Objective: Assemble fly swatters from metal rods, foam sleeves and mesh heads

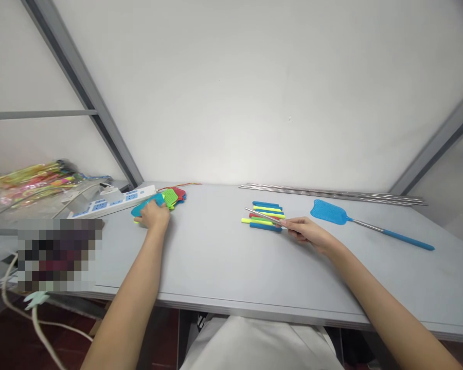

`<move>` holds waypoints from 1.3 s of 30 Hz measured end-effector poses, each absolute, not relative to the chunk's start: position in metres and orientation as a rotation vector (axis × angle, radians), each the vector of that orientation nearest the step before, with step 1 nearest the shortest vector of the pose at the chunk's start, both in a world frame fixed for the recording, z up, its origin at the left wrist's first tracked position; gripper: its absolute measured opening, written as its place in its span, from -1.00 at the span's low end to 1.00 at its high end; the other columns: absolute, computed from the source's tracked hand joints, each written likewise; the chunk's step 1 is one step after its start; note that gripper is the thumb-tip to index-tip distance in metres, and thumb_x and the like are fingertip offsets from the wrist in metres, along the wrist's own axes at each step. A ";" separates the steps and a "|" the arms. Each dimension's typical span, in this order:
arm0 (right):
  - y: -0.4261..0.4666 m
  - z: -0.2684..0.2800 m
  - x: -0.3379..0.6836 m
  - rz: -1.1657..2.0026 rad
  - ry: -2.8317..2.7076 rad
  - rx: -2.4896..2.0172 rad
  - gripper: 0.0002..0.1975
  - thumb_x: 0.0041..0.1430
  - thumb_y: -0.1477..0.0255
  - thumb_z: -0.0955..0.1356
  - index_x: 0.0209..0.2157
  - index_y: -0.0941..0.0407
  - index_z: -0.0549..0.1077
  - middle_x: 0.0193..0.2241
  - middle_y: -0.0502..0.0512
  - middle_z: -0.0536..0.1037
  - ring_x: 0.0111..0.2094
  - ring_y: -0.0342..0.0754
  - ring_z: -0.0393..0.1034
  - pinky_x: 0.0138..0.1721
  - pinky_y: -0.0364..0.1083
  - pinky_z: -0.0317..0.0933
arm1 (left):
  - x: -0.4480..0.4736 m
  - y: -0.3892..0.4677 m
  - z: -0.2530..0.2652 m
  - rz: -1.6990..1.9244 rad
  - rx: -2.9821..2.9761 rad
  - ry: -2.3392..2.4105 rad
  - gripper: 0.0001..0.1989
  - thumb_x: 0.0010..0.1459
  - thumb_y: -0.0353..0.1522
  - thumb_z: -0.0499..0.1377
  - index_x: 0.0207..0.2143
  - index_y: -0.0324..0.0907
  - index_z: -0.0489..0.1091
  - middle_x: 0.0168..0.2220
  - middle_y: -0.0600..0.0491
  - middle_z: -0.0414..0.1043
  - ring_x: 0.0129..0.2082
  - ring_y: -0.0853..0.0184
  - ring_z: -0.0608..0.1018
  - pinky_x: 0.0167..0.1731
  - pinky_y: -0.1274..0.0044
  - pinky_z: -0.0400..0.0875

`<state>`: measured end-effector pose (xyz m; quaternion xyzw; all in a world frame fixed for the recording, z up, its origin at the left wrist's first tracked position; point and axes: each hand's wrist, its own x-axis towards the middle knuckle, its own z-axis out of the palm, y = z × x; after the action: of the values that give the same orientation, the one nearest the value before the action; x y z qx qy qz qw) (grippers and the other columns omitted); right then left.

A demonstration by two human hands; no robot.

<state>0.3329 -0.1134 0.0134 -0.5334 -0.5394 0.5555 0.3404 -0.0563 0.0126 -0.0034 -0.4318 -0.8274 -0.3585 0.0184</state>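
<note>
My left hand (153, 214) is at the pile of plastic fly swatter heads on the left, its fingers closed on a blue swatter head (139, 207). Beside it lie a green head (170, 197) and a red head (180, 193); what lies beneath is partly hidden. In my right hand (303, 229) is a thin metal rod (256, 211), pinched near its end and slanting up to the left. Under the rod, several blue, yellow, green and red handle tubes (261, 226) lie side by side. To the right rests an assembled blue fly swatter (329, 211) with a metal shaft and blue handle.
A bundle of metal rods (332, 194) lies along the wall at the back right. At the left stands a white power strip (113, 203) with cables, near bagged colourful items (31, 180). A blurred patch covers the table's left front. Grey frame posts flank the table (216, 267).
</note>
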 end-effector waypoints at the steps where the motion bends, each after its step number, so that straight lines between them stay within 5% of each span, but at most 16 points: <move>1: -0.113 0.014 0.333 1.445 -1.405 -1.390 -0.56 -0.17 0.15 0.31 -0.32 0.20 0.43 -0.70 -0.11 0.05 -0.70 -0.30 -0.22 -0.66 -0.18 -0.35 | -0.056 0.013 -0.003 -1.131 -1.341 -2.565 -0.79 -0.13 -0.33 0.06 -0.38 -0.25 0.25 -0.24 -0.24 0.29 -0.14 -0.06 0.25 -0.25 0.02 -0.04; 8: -0.115 0.014 0.332 1.437 -1.417 -1.384 -0.55 -0.18 0.14 0.32 -0.32 0.20 0.43 -0.70 -0.11 0.04 -0.69 -0.31 -0.22 -0.67 -0.19 -0.35 | -0.049 0.014 -0.003 -1.186 -1.293 -2.627 -0.48 -0.31 -0.29 0.17 -0.21 -0.31 0.23 0.05 -0.39 -0.15 0.02 -0.22 -0.06 -0.20 0.02 -0.11; 16: -0.113 0.013 0.332 1.418 -1.400 -1.405 -0.53 -0.19 0.10 0.30 -0.36 0.21 0.43 -0.72 -0.13 0.01 -0.70 -0.30 -0.22 -0.68 -0.19 -0.34 | -0.050 0.012 0.000 -1.215 -1.459 -2.578 -0.71 -0.21 -0.45 0.06 -0.33 -0.23 0.31 -0.28 -0.17 0.33 -0.13 -0.06 0.24 -0.25 0.03 0.00; 26: -0.113 0.010 0.332 1.392 -1.411 -1.418 -0.55 -0.17 0.11 0.29 -0.37 0.21 0.43 -0.69 -0.10 0.04 -0.69 -0.29 -0.20 -0.67 -0.18 -0.32 | -0.049 0.010 0.001 -1.401 -1.481 -2.244 -0.73 -0.10 -0.51 -0.08 -0.36 -0.34 0.35 -0.39 -0.11 0.38 -0.27 0.15 0.39 -0.17 0.28 0.15; 39: -0.113 0.007 0.331 1.414 -1.392 -1.446 -0.56 -0.17 0.11 0.29 -0.39 0.21 0.41 -0.70 -0.09 0.04 -0.69 -0.29 -0.21 -0.68 -0.18 -0.33 | 0.006 -0.006 0.023 -1.496 -1.907 -1.533 -0.71 0.05 -0.50 -0.12 -0.23 -0.19 0.31 -0.15 0.00 0.29 -0.08 0.36 0.27 -0.04 0.47 0.11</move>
<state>0.3314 -0.1125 0.0070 -0.5546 -0.5339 0.5424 0.3364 0.0062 -0.0061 0.0228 -0.6588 -0.5295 -0.5167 0.1366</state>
